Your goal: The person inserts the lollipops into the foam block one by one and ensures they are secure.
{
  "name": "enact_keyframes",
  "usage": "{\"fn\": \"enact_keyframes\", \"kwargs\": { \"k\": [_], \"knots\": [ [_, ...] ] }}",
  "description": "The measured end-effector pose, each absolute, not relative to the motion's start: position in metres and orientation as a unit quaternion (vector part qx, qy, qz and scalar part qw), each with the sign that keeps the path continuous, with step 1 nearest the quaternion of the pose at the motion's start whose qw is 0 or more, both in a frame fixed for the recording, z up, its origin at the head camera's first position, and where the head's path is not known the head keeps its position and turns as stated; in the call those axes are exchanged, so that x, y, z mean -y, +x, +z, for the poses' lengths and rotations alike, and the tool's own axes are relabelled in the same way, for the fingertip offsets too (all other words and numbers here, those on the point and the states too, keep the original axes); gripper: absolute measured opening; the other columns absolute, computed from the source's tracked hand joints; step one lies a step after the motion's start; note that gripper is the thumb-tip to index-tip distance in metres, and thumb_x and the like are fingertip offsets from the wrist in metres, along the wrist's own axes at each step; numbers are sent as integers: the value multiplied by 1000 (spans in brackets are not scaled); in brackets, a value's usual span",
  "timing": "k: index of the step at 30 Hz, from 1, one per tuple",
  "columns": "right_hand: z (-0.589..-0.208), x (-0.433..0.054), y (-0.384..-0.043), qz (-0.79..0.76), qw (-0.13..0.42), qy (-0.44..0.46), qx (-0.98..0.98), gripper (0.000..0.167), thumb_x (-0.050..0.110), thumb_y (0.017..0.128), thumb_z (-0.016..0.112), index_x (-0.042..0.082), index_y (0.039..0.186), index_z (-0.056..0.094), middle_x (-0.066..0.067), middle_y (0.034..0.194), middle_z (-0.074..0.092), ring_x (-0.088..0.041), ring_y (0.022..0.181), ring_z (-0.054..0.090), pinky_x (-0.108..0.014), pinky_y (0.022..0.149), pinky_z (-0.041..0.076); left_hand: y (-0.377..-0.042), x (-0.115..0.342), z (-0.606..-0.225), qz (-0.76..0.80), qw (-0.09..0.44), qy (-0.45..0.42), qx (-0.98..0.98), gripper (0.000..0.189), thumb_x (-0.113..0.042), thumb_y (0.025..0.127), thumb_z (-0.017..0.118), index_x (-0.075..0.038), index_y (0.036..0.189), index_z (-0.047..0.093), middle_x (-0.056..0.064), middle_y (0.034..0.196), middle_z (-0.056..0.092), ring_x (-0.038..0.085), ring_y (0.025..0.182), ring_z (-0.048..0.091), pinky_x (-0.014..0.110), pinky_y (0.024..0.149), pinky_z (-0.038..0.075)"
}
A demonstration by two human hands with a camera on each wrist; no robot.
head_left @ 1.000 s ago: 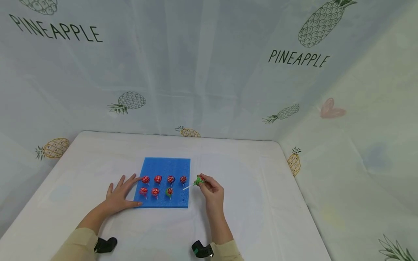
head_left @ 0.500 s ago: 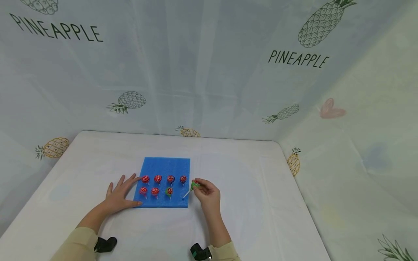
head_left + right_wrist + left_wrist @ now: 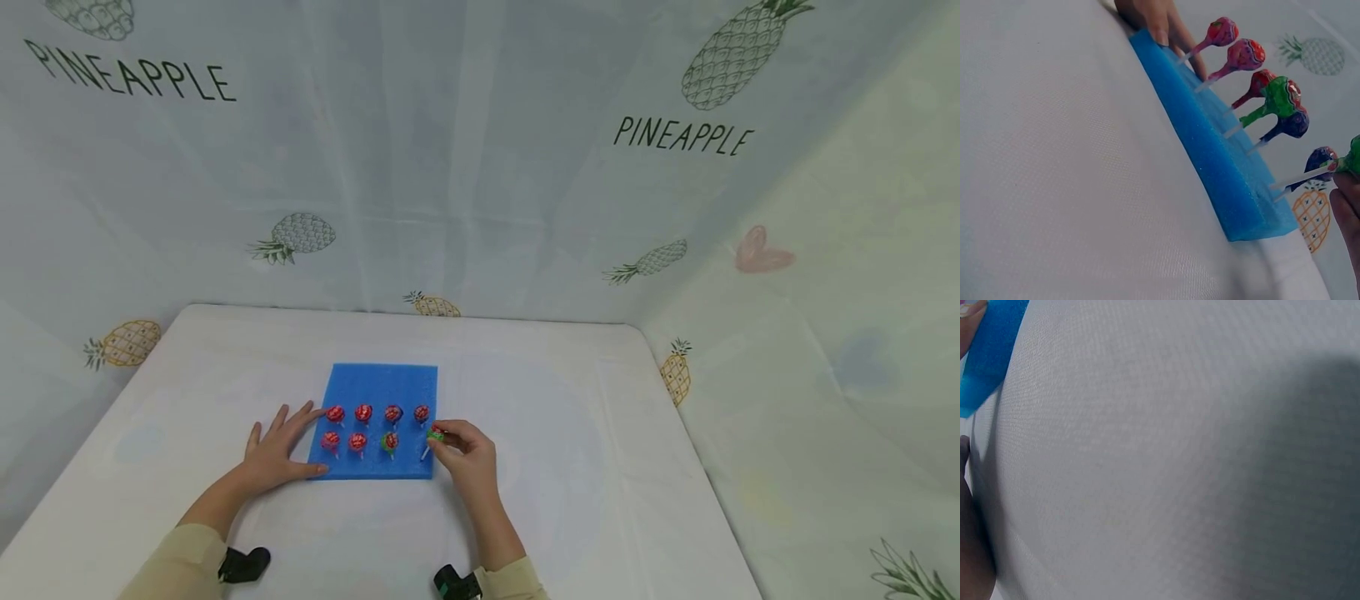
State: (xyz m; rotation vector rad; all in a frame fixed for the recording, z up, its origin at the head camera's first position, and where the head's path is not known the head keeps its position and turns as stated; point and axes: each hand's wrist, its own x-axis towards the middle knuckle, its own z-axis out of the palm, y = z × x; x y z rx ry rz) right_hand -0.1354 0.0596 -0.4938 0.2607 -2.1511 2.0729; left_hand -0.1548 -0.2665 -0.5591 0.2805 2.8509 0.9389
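Observation:
A blue foam block (image 3: 381, 383) lies flat on the table with several wrapped lollipops standing in it in two rows. My right hand (image 3: 471, 460) pinches a green-wrapped lollipop (image 3: 435, 434) by its head over the block's right side. In the right wrist view this lollipop's white stick (image 3: 1304, 177) slants down, its tip right at the foam's top. Fingers spread, my left hand (image 3: 273, 452) rests on the block's left edge, its thumb at the near corner. Another green-wrapped lollipop (image 3: 389, 442) stands left of the held one. A red lollipop (image 3: 335, 413) is beside my left index finger.
The table (image 3: 570, 417) has a white cover. Behind it hangs a pale curtain (image 3: 480, 167) printed with pineapples. A black wrist camera (image 3: 243, 565) sits on the left wrist, another black camera (image 3: 457, 583) on the right.
My right hand has moved left and toward the near side with the green lollipop, bringing it from beside the block to over its right edge, stick tilted more steeply. My left hand stays put.

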Motion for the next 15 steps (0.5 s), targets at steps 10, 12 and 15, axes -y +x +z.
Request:
{"fn": "enact_keyframes", "kwargs": {
  "k": [10, 12, 15],
  "knots": [
    [-496, -56, -135, 685, 56, 102, 720, 19, -4, 81, 76, -3, 100, 72, -15, 99, 70, -21, 86, 68, -38, 83, 56, -156, 267, -564, 309, 62, 93, -945, 98, -53, 70, 81, -17, 148, 34, 26, 156, 19, 54, 141, -3, 73, 101, -18],
    [-497, -56, -135, 680, 62, 108, 723, 19, -3, 81, 76, -3, 100, 73, -15, 98, 70, -21, 85, 68, -38, 82, 57, -157, 268, -565, 309, 64, 93, -944, 99, -53, 70, 80, -17, 149, 33, 27, 156, 19, 54, 141, -4, 72, 100, -18],
    [-499, -56, -135, 673, 69, 120, 726, 18, -3, 81, 76, -2, 99, 72, -15, 97, 69, -24, 86, 68, -39, 82, 56, -157, 268, -565, 308, 64, 92, -945, 99, -53, 70, 80, -17, 149, 33, 26, 156, 18, 54, 141, -4, 72, 100, -19]
  ]
}}
